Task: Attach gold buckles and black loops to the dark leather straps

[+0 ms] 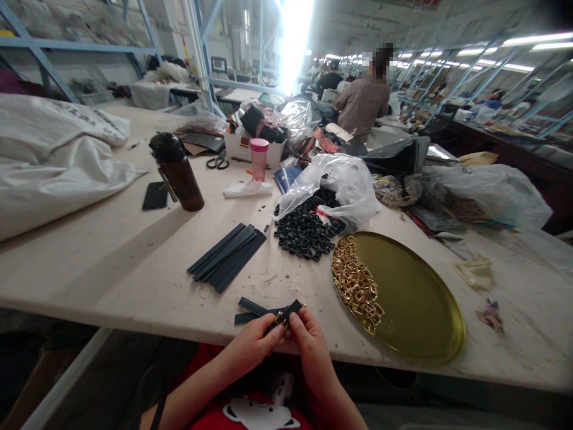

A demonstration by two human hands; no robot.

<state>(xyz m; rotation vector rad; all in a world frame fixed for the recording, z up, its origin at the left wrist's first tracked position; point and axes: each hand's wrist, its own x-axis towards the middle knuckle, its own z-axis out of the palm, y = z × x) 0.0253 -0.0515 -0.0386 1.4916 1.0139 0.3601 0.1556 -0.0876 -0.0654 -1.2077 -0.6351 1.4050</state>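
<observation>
Both of my hands meet at the table's front edge, closed around one dark strap (293,309) with a bit of gold metal on it. My left hand (254,341) pinches the strap by the gold piece, thumb on top. The strap's far end is gripped between thumb and fingers of my right hand (308,337). Just beyond my left hand lie a couple of dark straps (253,306), crossed over each other. To the right, a round gold tray (416,286) carries a heap of small gold buckles (353,278). How the gold piece sits on the strap is partly hidden by my fingers.
A stack of dark strips (228,257) lies left of centre. Small black loops (304,230) spill from a clear plastic bag (344,179). Farther back stand a brown bottle (176,173), a phone (155,196), scissors (217,161) and a pink-lidded cup (258,158). A person (364,104) is beyond the table.
</observation>
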